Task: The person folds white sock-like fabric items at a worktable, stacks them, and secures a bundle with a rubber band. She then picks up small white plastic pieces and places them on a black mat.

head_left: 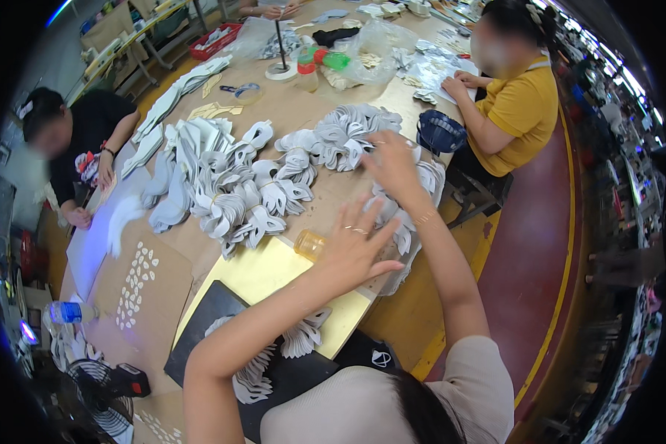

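My left hand (pixel 357 248) is open, its fingers spread above the right edge of a yellow board (pixel 233 270). Just left of it stands a small amber jar (pixel 309 244). Farther off, my right hand (pixel 394 166) reaches over the table's right side, open with its fingers apart. It is beside a heap of grey-white cut pieces (pixel 348 133), which look like shoe upper parts; contact cannot be made out. More bundled pieces (pixel 229 196) with cut-out holes fill the middle. Fanned pieces (pixel 303 337) lie on a black board (pixel 214 318) before me, partly behind my left forearm.
A person in yellow (pixel 518 111) sits at the right, near a dark blue basket (pixel 440 133). Another in black (pixel 89 133) works at the left. Small white ovals (pixel 137 288) lie on brown paper. A fan (pixel 100 399) and a bottle (pixel 70 312) stand at lower left.
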